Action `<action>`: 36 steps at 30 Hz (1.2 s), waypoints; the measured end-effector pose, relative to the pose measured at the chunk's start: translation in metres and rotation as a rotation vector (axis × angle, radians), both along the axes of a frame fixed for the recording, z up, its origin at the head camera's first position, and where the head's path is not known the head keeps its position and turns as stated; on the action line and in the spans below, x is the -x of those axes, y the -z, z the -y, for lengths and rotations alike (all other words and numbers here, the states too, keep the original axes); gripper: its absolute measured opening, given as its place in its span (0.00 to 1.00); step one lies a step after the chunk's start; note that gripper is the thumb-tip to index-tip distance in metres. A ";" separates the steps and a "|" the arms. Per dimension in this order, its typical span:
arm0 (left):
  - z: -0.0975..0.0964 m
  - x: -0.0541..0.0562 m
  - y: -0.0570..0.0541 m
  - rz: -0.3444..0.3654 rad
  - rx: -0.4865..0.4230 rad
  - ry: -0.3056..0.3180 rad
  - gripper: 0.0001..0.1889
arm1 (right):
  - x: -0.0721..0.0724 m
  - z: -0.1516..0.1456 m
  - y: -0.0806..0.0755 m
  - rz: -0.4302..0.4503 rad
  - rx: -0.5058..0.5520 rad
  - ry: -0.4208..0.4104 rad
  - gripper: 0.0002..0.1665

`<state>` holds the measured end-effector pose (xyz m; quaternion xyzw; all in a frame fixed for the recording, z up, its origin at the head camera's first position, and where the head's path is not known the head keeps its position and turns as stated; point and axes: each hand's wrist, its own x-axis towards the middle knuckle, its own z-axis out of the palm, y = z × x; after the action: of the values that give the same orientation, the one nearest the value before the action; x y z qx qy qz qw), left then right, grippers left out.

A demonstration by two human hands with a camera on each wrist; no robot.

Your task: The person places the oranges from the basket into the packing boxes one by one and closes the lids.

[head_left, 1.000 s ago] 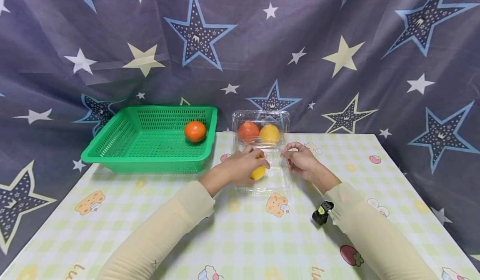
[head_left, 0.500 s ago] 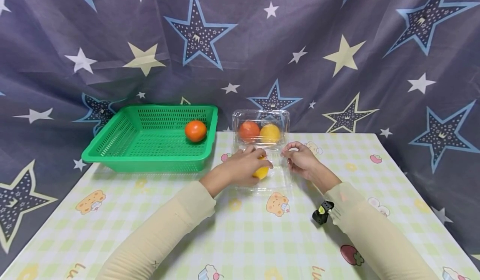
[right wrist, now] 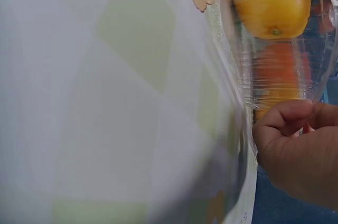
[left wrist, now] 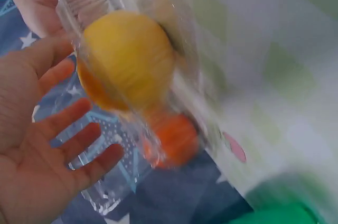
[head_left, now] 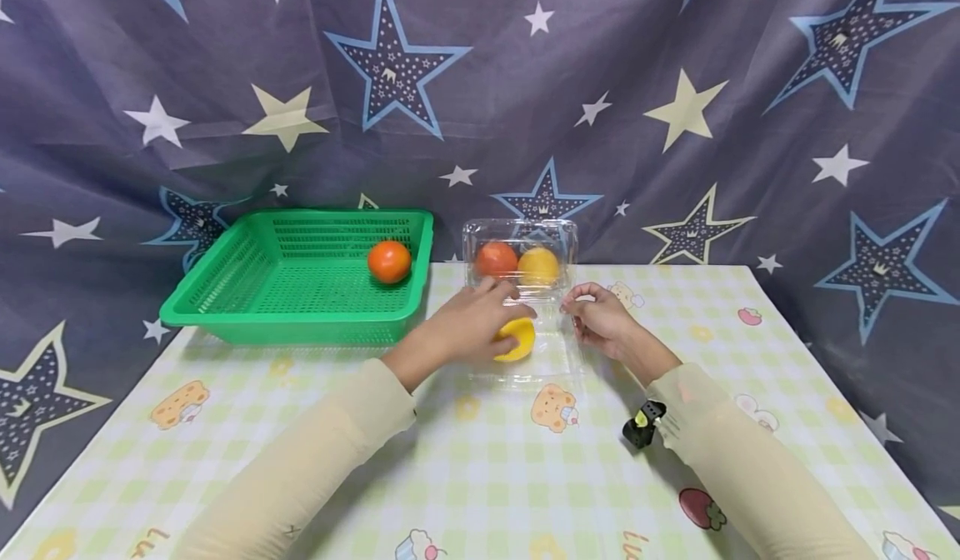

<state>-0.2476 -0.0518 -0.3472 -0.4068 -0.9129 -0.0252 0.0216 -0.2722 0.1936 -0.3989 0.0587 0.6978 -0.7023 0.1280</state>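
Your left grip (head_left: 474, 323) is holding nothing, fingers spreading beside a yellow citrus fruit (head_left: 521, 339) that is sitting in the near half of a clear plastic clamshell (head_left: 557, 362). Your right grip (head_left: 606, 323) is pinching its edge. The bench cloth (head_left: 480, 472) is showing "Lu".

Between the sleeves (head_left: 322, 460) the surface (head_left: 487, 485) lies open, giving a way in from the near side; the left hand (head_left: 471, 323) and yellow fruit (head_left: 519, 339) block the clear container's (head_left: 553, 358) near half from the left, the right hand (head_left: 604, 325) its right edge; the green basket (head_left: 300, 320) obstructs the far left; a starry cloth (head_left: 600, 60) closes the far side.
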 end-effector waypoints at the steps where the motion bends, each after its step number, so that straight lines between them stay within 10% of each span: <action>1: 0.003 0.000 -0.003 -0.021 -0.014 -0.015 0.23 | 0.000 0.001 -0.001 0.001 -0.001 0.003 0.06; 19: 0.098 0.034 -0.041 -0.193 -0.067 -0.377 0.24 | 0.002 0.001 -0.003 0.006 -0.016 0.002 0.08; 36: 0.149 0.085 -0.040 0.292 -0.060 -0.577 0.37 | -0.001 0.002 -0.004 0.007 -0.033 0.000 0.07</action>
<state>-0.3322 -0.2009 -0.3077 -0.1226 -0.9829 -0.1028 -0.0915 -0.2711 0.1916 -0.3954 0.0632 0.7090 -0.6903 0.1297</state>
